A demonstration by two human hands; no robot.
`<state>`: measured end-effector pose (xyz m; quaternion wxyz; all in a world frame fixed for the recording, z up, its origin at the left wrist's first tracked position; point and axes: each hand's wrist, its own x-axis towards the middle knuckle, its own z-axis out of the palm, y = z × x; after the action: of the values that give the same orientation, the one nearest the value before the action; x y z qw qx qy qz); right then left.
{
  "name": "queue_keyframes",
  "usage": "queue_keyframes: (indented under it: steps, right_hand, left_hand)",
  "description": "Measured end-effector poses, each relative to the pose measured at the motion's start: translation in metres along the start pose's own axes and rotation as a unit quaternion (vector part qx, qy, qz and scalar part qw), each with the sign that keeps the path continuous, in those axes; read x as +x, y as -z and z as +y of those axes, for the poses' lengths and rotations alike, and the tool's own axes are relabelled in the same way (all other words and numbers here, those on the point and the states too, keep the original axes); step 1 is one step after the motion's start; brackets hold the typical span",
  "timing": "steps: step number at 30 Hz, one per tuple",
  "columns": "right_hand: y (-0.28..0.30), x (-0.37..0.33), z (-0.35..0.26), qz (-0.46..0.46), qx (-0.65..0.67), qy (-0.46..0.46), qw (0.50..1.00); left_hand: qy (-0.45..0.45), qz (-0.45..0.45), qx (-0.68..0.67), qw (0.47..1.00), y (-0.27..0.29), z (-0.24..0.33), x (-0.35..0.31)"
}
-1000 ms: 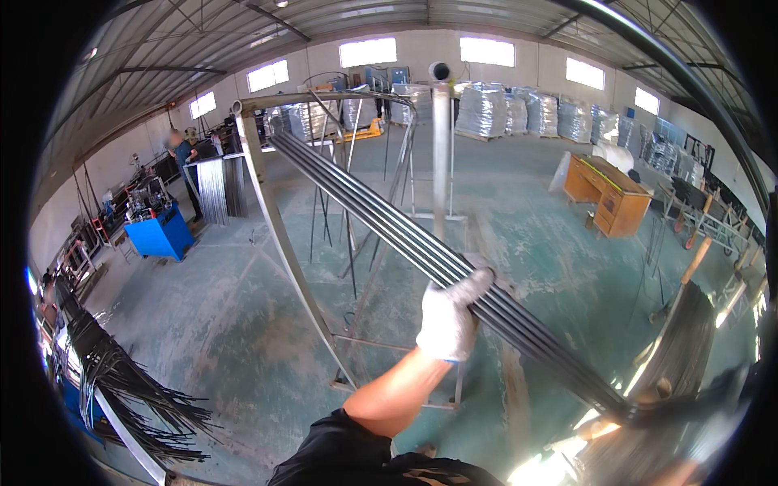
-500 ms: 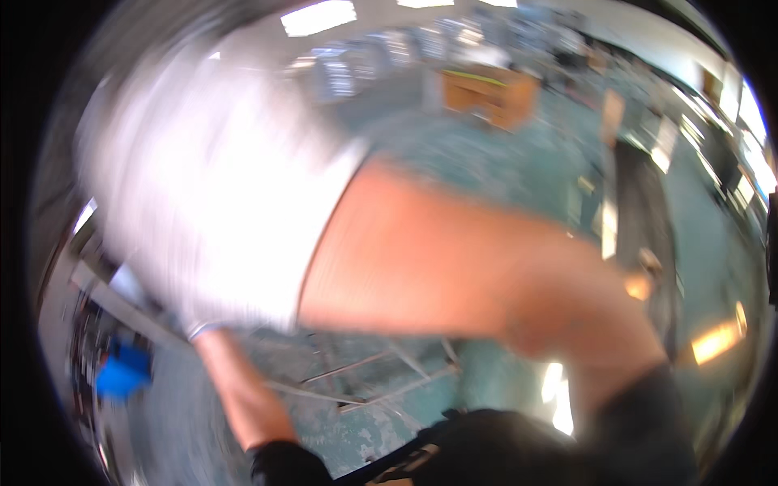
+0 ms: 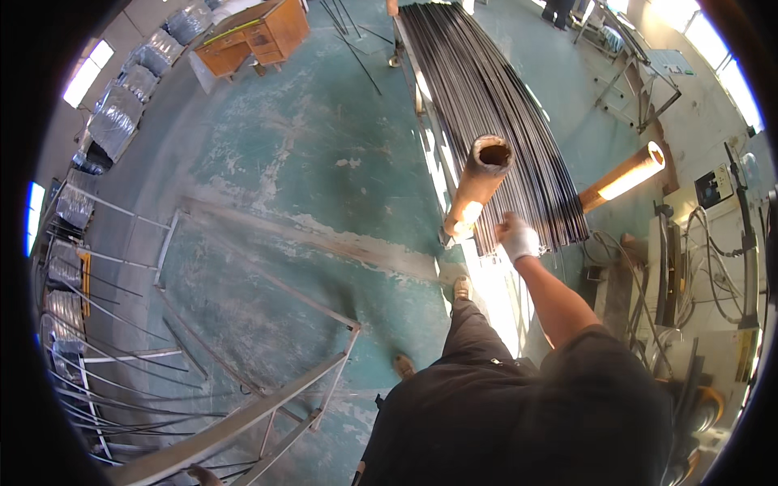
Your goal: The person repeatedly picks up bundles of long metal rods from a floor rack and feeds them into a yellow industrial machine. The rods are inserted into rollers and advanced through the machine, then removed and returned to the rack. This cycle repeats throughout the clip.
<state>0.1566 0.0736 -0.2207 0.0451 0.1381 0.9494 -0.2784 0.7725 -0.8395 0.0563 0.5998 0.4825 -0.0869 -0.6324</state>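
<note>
My right hand (image 3: 516, 238), in a glove that is white at the wrist and darker at the fingers, is over the near ends of a long bundle of thin dark metal rods (image 3: 494, 105). Its fingers look curled in; whether a rod is between them is hidden. Just left of the hand a rusty, hollow pipe post (image 3: 480, 186) stands up. Another rusty pipe post (image 3: 628, 174) leans out at the bundle's right side. My left hand cannot be seen.
A metal frame (image 3: 235, 425) and several thin bent rods spread over the lower left. A wooden desk (image 3: 259, 39) and wrapped bundles (image 3: 117, 117) stand far left. Hanging cables (image 3: 713, 251) line the right wall. Loose rods (image 3: 356, 57) lie on the floor beyond.
The view has swung from a blurred look at both raised arms to the rod bundle. My right hand is now down at the rods' near ends; my left has left the picture.
</note>
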Motion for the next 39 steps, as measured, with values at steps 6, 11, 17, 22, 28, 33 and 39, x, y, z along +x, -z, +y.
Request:
queue_keyframes:
  steps: [6, 11, 17, 22, 28, 33, 39]
  right_hand:
    - [-0.043, 0.128, 0.121, -0.156, -0.093, -0.268, 0.946]
    - [-0.126, 0.168, 0.151, -0.056, -0.147, -0.306, 0.939]
    - [-0.085, 0.159, 0.129, -0.065, -0.115, -0.247, 0.960]
    - [-0.043, 0.167, 0.114, -0.153, -0.083, -0.221, 0.960]
    - [-0.055, 0.197, 0.192, -0.177, -0.023, -0.151, 0.972]
    - [-0.033, 0.189, 0.185, -0.176, -0.041, -0.149, 0.972]
    - [-0.007, 0.123, 0.155, -0.037, 0.255, -0.189, 0.948]
  left_hand:
    - [0.126, 0.150, 0.143, 0.970, 0.095, -0.175, -0.132]
    - [0.273, 0.154, 0.353, 0.882, 0.074, -0.404, -0.306]
    - [0.320, -0.246, 0.416, 0.815, -0.025, -0.474, -0.373]
    - [0.221, -0.394, 0.539, 0.711, -0.117, -0.586, -0.512]
    - [0.161, -0.496, 0.682, 0.512, -0.100, -0.659, -0.597]
    - [0.009, -0.652, 0.730, 0.204, -0.052, -0.682, -0.581]
    - [0.099, -0.691, 0.695, 0.170, -0.064, -0.706, -0.608]
